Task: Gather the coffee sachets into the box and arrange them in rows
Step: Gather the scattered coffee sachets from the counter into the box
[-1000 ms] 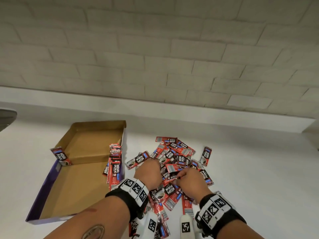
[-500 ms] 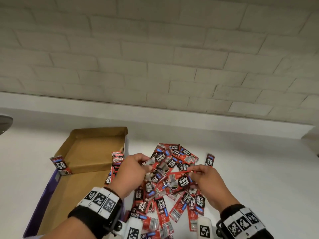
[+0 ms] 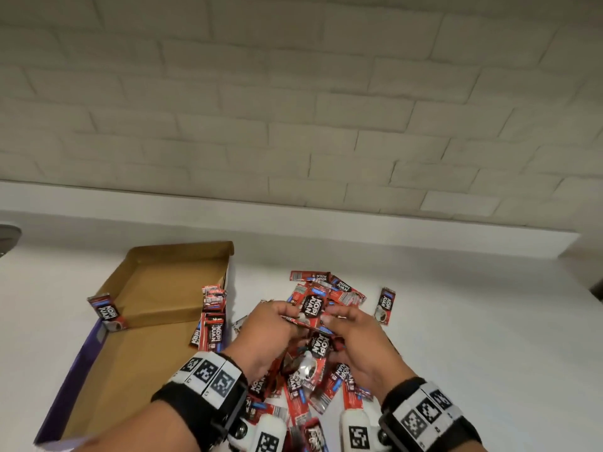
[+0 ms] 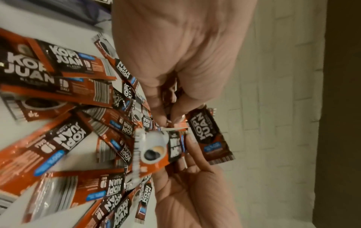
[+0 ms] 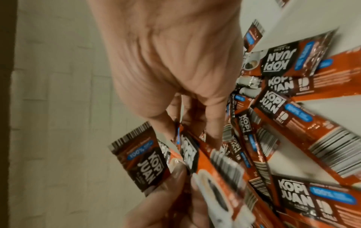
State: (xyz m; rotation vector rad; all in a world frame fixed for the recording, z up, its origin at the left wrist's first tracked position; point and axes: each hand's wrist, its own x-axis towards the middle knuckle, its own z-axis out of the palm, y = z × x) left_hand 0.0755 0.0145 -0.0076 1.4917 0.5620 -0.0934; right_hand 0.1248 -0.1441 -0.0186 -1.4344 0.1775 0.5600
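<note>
Red and black coffee sachets lie in a loose pile [image 3: 339, 290] on the white counter. My left hand [image 3: 287, 314] and right hand [image 3: 330, 317] meet just above the pile and pinch a small bunch of held sachets [image 3: 314, 307] between them. In the left wrist view the left hand [image 4: 169, 119] pinches a held sachet [image 4: 209, 134]. In the right wrist view the right hand [image 5: 195, 128] has its fingers on the held sachets [image 5: 145, 163]. The open cardboard box [image 3: 153, 288] lies to the left. A few boxed sachets [image 3: 212, 318] stand against its right wall.
One sachet [image 3: 106, 313] leans on the box's left wall. A lone sachet [image 3: 385, 305] lies to the right of the pile. A brick wall [image 3: 293, 125] and a low ledge [image 3: 326, 226] close the counter's far side. A dark object [image 3: 8, 236] shows at the left edge.
Both hands rose off the pile with sachets. Half a second ago they held a sachet stretched between them; now they have come together around the bunch.
</note>
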